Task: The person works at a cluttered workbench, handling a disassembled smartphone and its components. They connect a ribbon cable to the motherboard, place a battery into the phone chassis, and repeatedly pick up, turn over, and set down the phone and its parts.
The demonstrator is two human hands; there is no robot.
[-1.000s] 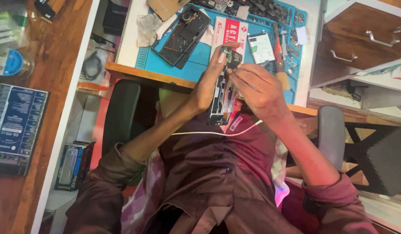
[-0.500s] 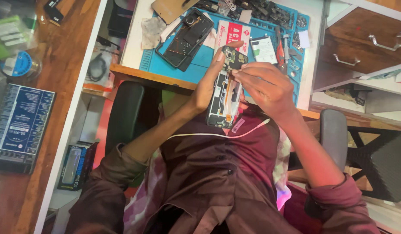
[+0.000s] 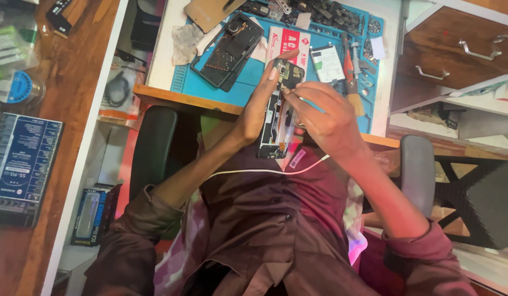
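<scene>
My left hand [image 3: 256, 107] grips an opened phone [image 3: 278, 112] with its back cover off, held upright above my lap at the desk's front edge. My right hand [image 3: 325, 118] rests against the phone's right side, with its fingertips pinched on the exposed board near the top. What sits between those fingertips is too small to tell. A white cable [image 3: 265, 171] runs across my maroon shirt under both wrists.
A blue work mat [image 3: 248, 82] on the desk carries another opened phone frame [image 3: 227, 49], a battery [image 3: 327, 63], a red-and-white packet [image 3: 289, 41], a brush [image 3: 352, 82] and several small parts. A tan phone back [image 3: 210, 11] lies behind. Wooden drawers [image 3: 457, 49] stand right, a blue box [image 3: 21, 164] left.
The view has shifted slightly. Both hands stay on the phone; the right fingertips have moved a little higher along its board.
</scene>
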